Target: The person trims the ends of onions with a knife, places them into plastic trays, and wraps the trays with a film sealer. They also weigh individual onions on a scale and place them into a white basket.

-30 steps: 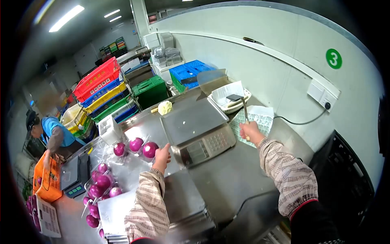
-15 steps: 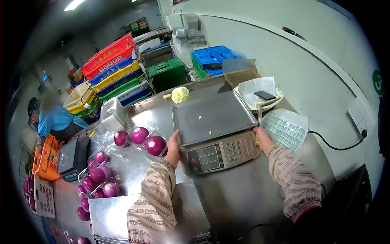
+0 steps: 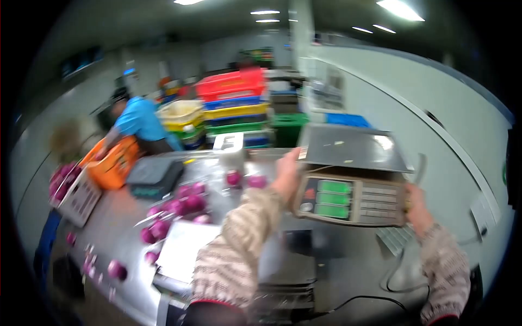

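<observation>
I hold a metal weighing scale [image 3: 350,182] lifted above the steel table [image 3: 348,261], its flat pan on top and green display facing me. My left hand [image 3: 286,173] grips the scale's left side. My right hand [image 3: 417,209] grips its right side, with a thin handle sticking up beside it. Several purple onions [image 3: 182,209], some wrapped in clear film, lie on the table left of my left arm. A flat white tray [image 3: 182,250] lies near the front edge.
A second dark scale [image 3: 152,176] stands at the left. A person in a blue shirt [image 3: 138,122] handles an orange basket [image 3: 111,165]. Stacked coloured crates [image 3: 234,106] fill the back. A black cable [image 3: 391,277] trails across the table near the right wall.
Both hands have raised the scale off the table toward me. The view has swung left and is blurred; the person with the orange basket now appears further toward the centre.
</observation>
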### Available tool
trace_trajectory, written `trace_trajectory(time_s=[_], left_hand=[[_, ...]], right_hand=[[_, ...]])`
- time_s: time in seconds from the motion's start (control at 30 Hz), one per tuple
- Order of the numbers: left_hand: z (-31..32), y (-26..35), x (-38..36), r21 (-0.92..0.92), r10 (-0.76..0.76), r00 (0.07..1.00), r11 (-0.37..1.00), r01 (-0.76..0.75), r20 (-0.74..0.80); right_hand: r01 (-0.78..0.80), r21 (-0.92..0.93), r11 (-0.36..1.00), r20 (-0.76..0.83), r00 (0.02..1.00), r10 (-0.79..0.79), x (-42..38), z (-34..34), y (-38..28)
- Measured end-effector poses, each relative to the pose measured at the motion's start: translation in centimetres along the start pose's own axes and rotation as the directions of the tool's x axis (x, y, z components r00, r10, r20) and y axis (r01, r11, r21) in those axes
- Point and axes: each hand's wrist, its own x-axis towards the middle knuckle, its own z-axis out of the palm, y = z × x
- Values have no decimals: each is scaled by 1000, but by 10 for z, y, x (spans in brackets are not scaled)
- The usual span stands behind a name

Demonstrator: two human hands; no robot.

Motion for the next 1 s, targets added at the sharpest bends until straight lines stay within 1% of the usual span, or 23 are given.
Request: trace_trajectory(time_s=[0.03, 0.07, 0.1, 0.13, 0.17, 0.2, 0.27, 0.3, 0.33, 0.4, 0.47, 0.5, 0.53, 0.6, 0.67, 0.7, 0.73, 0.8, 0.83, 0.87, 0.9, 0.93, 1.0], left_hand=[[12, 36, -34, -30, 9, 1000, 1000, -9, -23], [17, 67, -67, -40, 34, 998, 999, -35, -45], [21, 95, -98, -49, 71, 996, 996, -73, -59], [13, 118, -123, -12, 129, 989, 991, -131, -79], [1, 142, -152, 23, 192, 979, 981, -191, -63], [-19, 150, -156, -18, 257, 966, 966, -257, -12], [-41, 193, -231, -98, 267, 961, 957, -273, -68], [-56, 208, -262, -146, 255, 966, 955, -258, -41], [-24, 215, -286, -158, 262, 961, 949, -273, -92], [-56, 240, -335, -107, 277, 940, 947, -302, -200], [-111, 254, -378, -3, 363, 908, 928, -372, -208], [-136, 260, -403, -5, 394, 895, 915, -404, -210], [-164, 267, -427, 67, 403, 862, 913, -402, -307], [-211, 286, -475, -39, 331, 893, 933, -359, -305], [-281, 300, -510, -48, 296, 882, 941, -336, -367], [-312, 308, -527, -49, 287, 838, 936, -348, -464], [-339, 316, -545, 42, 364, 798, 918, -394, -480], [-387, 332, -574, -56, 267, 803, 936, -349, -532], [-420, 332, -581, 3, 287, 776, 938, -346, -562], [-456, 340, -588, 85, 320, 750, 939, -335, -579], [-465, 364, -611, 97, 350, 769, 930, -356, -535], [-489, 376, -620, 74, 332, 758, 932, -354, -562], [-548, 392, -631, -6, 270, 737, 937, -349, -619]], right_hand=[[76, 24, 997, 44, 996, -77, -30, 17, -26], [89, 50, 995, 103, 990, -94, -34, 17, -40], [43, 68, 997, 167, 985, -54, -77, 34, -69], [32, 114, 993, 205, 977, -55, -87, 39, -82], [-26, 134, 991, 338, 941, -21, -110, 52, -96], [-1, 138, 990, 358, 932, -49, -105, 50, -100], [82, 105, 991, 459, 880, -121, -142, 74, -110], [79, 121, 990, 505, 853, -130, -165, 93, -114], [48, 144, 988, 557, 822, -121, -161, 93, -136], [-2, 165, 986, 602, 793, -99, -210, 121, -135], [-52, 142, 988, 600, 799, -45, -243, 151, -109], [-73, 125, 989, 587, 810, -15, -256, 165, -90], [-23, 77, 997, 594, 804, -27, -276, 183, -72], [-83, 28, 996, 579, 814, 51, -330, 224, -42], [-91, -27, 995, 640, 764, 87, -383, 274, -6], [-149, -17, 989, 668, 734, 122, -421, 303, 7], [-66, -40, 997, 655, 752, 77, -457, 325, 19], [-123, -87, 989, 646, 749, 150, -487, 366, 52], [-107, -84, 991, 653, 745, 136, -510, 388, 67], [-169, -103, 980, 647, 737, 195, -534, 410, 79], [-171, -107, 979, 659, 725, 198, -558, 434, 91], [-162, -123, 979, 668, 716, 203, -577, 455, 99], [-65, -207, 976, 689, 699, 193, -607, 511, 121]])
